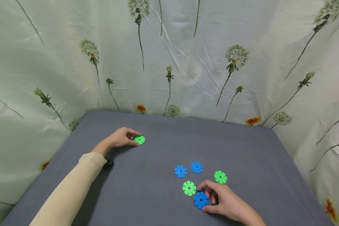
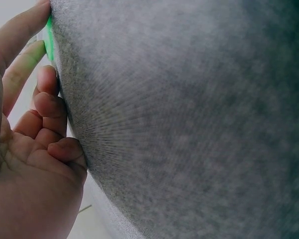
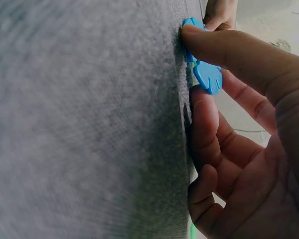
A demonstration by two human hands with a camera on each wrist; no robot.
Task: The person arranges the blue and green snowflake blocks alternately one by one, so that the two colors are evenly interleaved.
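At the table's far left, my left hand (image 1: 123,137) has a green slotted disc (image 1: 139,139) between thumb and index finger. In the left wrist view only a thin edge of that green disc (image 2: 50,42) shows beside the fingertips. My right hand (image 1: 226,199), at the near right, grips a blue slotted disc (image 1: 201,200) by its edge. The right wrist view has this blue disc (image 3: 208,77) under the thumb, tilted from the cloth. Just beyond the right hand's fingertips lies another green disc (image 1: 189,188).
Two blue discs, one on the left (image 1: 180,171) and one on the right (image 1: 196,167), lie beyond the right hand. A green disc (image 1: 220,177) lies close behind its knuckles. Grey cloth covers the table (image 1: 158,144); a flower-printed curtain (image 1: 186,62) hangs behind.
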